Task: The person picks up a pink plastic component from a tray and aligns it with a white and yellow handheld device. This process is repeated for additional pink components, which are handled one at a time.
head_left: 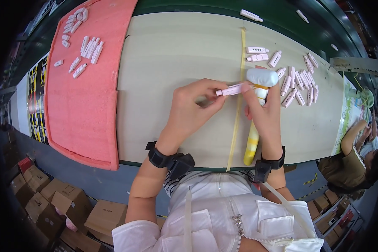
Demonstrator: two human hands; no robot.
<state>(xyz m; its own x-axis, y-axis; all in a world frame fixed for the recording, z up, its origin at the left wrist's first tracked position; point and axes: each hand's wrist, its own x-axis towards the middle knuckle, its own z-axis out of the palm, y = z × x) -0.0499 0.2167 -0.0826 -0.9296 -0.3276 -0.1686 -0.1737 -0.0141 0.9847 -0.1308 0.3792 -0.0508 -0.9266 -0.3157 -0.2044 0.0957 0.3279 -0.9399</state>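
Over the middle of the beige table, my left hand [191,107] pinches the narrow end of a small pale pink stick-shaped casing [232,90]. The thumb and fingers of my right hand [265,113] touch its other end. Also in my right hand is a mallet-like tool with a padded light blue head [262,77] and a handle [251,146] wrapped in white and yellow. Its head rises above my fingers; the handle runs down toward the table's near edge. Part of the handle is hidden by my hand.
Several similar pink casings [300,80] lie at the right, past a yellow tape line [234,138]. More casings [90,48] rest on a red mat [82,109] at the left. A dark green strip [281,19] runs along the far side, with a few casings. Another person [348,164] sits at right.
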